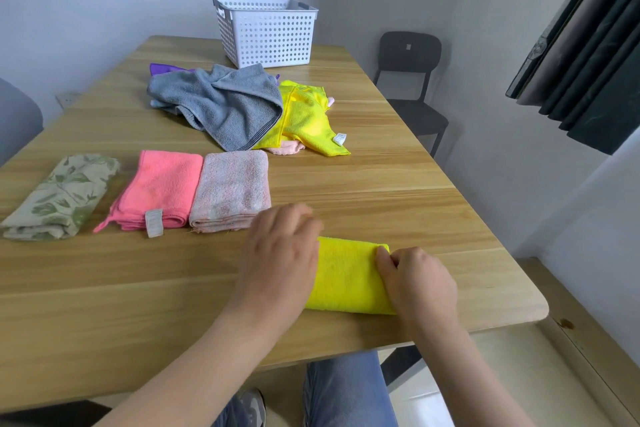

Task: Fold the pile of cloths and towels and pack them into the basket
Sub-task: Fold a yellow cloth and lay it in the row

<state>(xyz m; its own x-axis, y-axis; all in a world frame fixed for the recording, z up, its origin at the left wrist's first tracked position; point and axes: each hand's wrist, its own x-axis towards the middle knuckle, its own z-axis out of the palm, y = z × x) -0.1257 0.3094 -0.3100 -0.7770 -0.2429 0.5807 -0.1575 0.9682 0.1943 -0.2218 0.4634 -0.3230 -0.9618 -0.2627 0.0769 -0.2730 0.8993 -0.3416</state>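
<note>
A folded yellow cloth [348, 276] lies near the table's front right edge. My left hand [282, 255] rests flat on its left side. My right hand [417, 279] pinches its right edge near the far corner. Three folded cloths lie in a row to the left: a leaf-print one [59, 198], a pink one [159, 189] and a pale pink-white towel [232, 189]. Behind them is the unfolded pile: a grey towel [221, 102], a yellow cloth [306, 118], a pale pink cloth [285, 148] beneath it and a purple cloth [162, 69] behind. The white perforated basket [266, 33] stands at the far end.
The wooden table [381, 177] has a rounded front right corner. A black chair [410, 80] stands beyond its right side. Dark curtains [588, 45] hang at the upper right. My legs in jeans [346, 392] show below the table edge.
</note>
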